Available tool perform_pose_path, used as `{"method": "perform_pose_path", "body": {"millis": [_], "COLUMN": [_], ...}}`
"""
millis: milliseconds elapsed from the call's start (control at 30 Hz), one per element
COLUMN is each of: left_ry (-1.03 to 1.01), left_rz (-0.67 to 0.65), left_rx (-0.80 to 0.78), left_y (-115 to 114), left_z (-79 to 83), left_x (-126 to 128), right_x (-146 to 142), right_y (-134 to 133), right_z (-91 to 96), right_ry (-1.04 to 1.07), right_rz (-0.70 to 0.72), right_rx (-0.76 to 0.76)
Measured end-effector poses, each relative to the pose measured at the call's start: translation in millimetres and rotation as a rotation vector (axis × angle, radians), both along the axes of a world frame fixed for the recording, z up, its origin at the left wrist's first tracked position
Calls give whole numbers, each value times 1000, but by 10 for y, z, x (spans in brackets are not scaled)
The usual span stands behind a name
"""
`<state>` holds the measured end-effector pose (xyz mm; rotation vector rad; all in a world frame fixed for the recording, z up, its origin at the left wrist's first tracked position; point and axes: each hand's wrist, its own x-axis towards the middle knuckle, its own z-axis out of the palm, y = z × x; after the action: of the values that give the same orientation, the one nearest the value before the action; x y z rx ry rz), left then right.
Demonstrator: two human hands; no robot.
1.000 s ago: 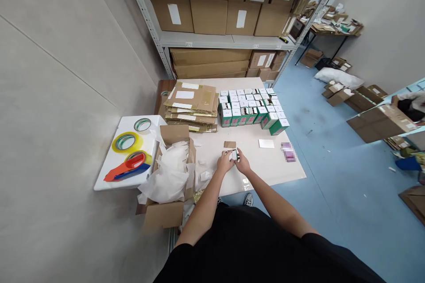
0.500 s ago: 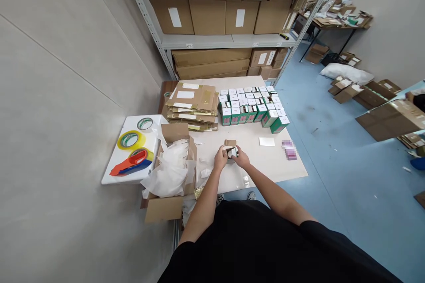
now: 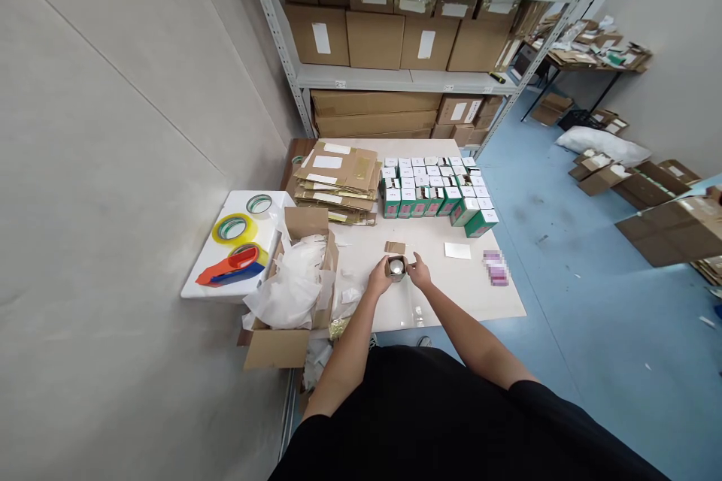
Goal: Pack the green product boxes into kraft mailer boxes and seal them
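A small open box [image 3: 396, 277] is on the table in front of me, with a round silvery item [image 3: 397, 267] showing inside it. My left hand [image 3: 379, 277] grips the box by its left side. My right hand [image 3: 419, 273] is at the box's right edge, thumb and forefinger apart; whether it touches the box is hard to tell. Just beyond lies a small brown cardboard piece [image 3: 395, 247]. Farther right rests a white card [image 3: 457, 250].
Rows of green-and-white boxes [image 3: 434, 195] stand at the table's back, beside stacked flattened cartons [image 3: 338, 180]. On the left are a carton of white packing paper [image 3: 298, 285] and tape rolls [image 3: 234, 228] on a white surface. Shelving [image 3: 395, 79] rises behind the table.
My right hand has drawn back to the right from the box opening, and its fingers have spread. The round silvery item is now plainly visible. The camera view has shifted slightly.
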<state>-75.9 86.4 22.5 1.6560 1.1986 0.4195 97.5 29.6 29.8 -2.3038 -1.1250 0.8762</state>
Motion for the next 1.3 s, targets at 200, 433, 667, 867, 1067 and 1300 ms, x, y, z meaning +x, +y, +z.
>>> {"method": "perform_pose_path", "body": {"millis": [200,433,667,867,1067,1300], "left_ry": [5,73,167,178,333,33], "left_rz": [17,-5,-33,-36,-58,91], "left_rx": [-32,3,5,7,77,95], "left_y": [-17,-7,39,62,43,298], "left_z": [13,34,75,66,252,1094], "left_x": [9,-26,-27,-28,33,-193], "right_x": [-163,-273,-256,-28,345,431], "right_y": [56,334,389,391,597,546], "right_z": [102,261,410,1159,2445,3270], "right_ry": [-217,-275,-274,-134,59,71], "right_rz": [200,253,386,346,459,458], "right_rx": [119,-164,-97,71,405,667]}}
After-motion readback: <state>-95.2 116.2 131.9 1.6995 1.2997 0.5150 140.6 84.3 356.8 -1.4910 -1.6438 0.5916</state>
